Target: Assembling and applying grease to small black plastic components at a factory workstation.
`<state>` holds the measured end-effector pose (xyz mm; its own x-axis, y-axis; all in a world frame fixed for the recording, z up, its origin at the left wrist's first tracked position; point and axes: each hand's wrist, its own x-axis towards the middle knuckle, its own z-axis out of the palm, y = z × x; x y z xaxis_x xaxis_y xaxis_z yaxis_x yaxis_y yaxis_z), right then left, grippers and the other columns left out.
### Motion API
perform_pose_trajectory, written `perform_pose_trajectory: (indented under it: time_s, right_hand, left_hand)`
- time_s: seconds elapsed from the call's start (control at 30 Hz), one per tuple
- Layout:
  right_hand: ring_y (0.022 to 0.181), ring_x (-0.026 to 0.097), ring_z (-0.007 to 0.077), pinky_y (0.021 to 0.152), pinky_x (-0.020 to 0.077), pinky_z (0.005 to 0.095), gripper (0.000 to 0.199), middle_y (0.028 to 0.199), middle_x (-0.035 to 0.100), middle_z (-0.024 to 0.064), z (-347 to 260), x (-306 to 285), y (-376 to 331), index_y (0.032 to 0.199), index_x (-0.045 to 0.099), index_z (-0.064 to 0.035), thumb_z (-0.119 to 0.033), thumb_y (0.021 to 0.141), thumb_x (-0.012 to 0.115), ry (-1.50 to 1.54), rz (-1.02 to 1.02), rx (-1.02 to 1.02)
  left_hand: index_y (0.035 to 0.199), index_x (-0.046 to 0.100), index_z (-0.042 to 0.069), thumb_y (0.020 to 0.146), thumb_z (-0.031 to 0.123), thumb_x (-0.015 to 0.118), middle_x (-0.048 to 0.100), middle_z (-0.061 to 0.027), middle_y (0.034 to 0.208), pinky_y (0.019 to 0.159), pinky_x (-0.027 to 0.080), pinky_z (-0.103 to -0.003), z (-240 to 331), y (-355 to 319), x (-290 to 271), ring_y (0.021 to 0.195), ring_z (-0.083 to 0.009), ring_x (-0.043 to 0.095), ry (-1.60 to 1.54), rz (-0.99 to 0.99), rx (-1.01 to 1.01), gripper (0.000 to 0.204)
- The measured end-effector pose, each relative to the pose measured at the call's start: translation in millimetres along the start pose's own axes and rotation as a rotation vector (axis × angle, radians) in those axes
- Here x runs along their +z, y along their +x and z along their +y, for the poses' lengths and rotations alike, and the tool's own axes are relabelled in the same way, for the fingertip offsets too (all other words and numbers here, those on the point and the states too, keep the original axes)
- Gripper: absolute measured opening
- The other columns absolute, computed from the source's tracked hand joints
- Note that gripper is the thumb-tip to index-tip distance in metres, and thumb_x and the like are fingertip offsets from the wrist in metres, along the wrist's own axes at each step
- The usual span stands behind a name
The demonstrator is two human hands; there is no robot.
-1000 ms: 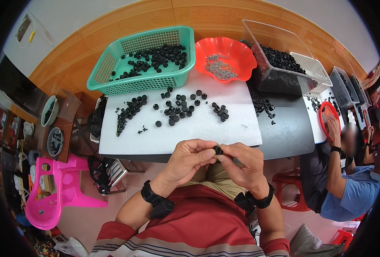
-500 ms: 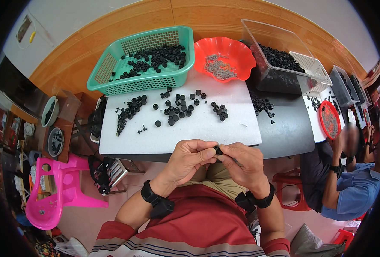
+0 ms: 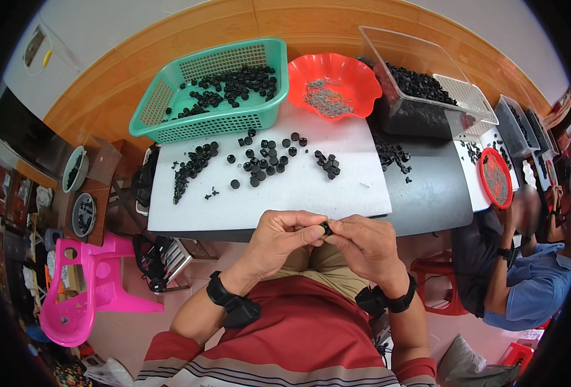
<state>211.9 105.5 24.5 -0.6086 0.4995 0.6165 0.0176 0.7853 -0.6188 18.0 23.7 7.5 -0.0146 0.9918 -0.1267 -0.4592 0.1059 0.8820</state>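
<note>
head view: we see both hands meeting just below the near edge of the white board, over the lap.
left hand (image 3: 284, 236): fingers curled, thumb and forefinger tips pressed onto a small black part (image 3: 326, 228).
right hand (image 3: 364, 241): fingertips pinching the same part from the other side; the two hands touch at the tips.
small black part: held between both hands, above the knees, just short of the table edge; shape too small for us to tell.
wrists: we note a black band on each.
white board (image 3: 298, 190): lies on the dark table (image 3: 427, 193), with loose black caps (image 3: 266, 161) scattered in small clusters across its far half.
green basket (image 3: 163, 97): far left, touching the board's far edge, holds more black parts.
red bowl (image 3: 363, 77): right of the basket, holds small grey bits.
clear bin (image 3: 427, 58): far right, filled with black parts.
pink stool (image 3: 86, 290): on the floor to our left.
other person (image 3: 524, 284): seated right, blue shirt, at a second board with a red dish (image 3: 495, 177).
</note>
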Motion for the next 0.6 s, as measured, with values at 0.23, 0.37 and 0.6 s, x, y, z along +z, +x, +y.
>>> perform_pose_trajectory:
  time_s: [0.23, 0.37, 0.6]
  right_hand:
    - [0.074, 0.073, 0.0278, 0.062, 0.0597, 0.0347, 0.025, 0.09, 0.073, 0.0135, 0, -1, -1, 0.104, 0.07, 0.0018, 0.001, 0.081, 0.08, -0.058, -0.003, -0.019]
    - [0.073, 0.073, 0.0279, 0.062, 0.0582, 0.0353, 0.022, 0.089, 0.073, 0.012, -2, -2, 0, 0.102, 0.07, 0.0007, 0.0, 0.082, 0.079, -0.051, -0.018, 0.026]
    - [0.073, 0.072, 0.0271, 0.061, 0.0566, 0.0353, 0.018, 0.086, 0.071, 0.011, -2, 2, -1, 0.096, 0.069, -0.0011, -0.001, 0.081, 0.079, -0.003, 0.028, 0.05]
  left_hand:
    - [0.118, 0.073, -0.004, 0.096, 0.009, 0.075, 0.076, -0.0081, 0.101, 0.079, 0.056, -0.023, 1, -1, -1, 0.084, -0.0096, 0.068, 0.109, -0.032, 0.027, 0.026]
    - [0.118, 0.073, -0.004, 0.096, 0.01, 0.075, 0.075, -0.0074, 0.1, 0.078, 0.056, -0.023, -2, -4, 4, 0.085, -0.0091, 0.067, 0.094, 0.009, 0.041, 0.026]
    - [0.116, 0.074, -0.004, 0.098, 0.011, 0.073, 0.074, -0.0058, 0.099, 0.077, 0.053, -0.023, -8, -6, 11, 0.083, -0.0083, 0.062, 0.052, 0.038, 0.106, 0.024]
